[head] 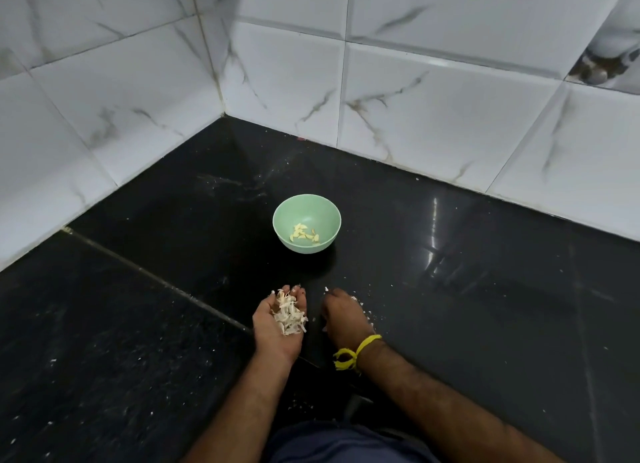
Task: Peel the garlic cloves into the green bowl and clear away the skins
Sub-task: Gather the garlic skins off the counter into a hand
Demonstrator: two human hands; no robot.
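The green bowl (307, 222) stands on the black counter, with several peeled garlic cloves (304, 235) lying in its bottom. Nearer to me, my left hand (277, 324) is palm up and cupped, carrying a heap of pale garlic skins (289, 313). Just to its right, my right hand (343, 315) is palm down on the counter with its fingers curled over the surface among small white skin scraps (360, 305). A yellow thread (356, 353) is tied round my right wrist. What lies under the right fingers is hidden.
The black stone counter (467, 289) runs into a corner of white marble-look wall tiles (433, 91) behind and to the left. Tiny white flecks dot the counter at the left and near its front edge. A joint line (149, 275) crosses the counter diagonally.
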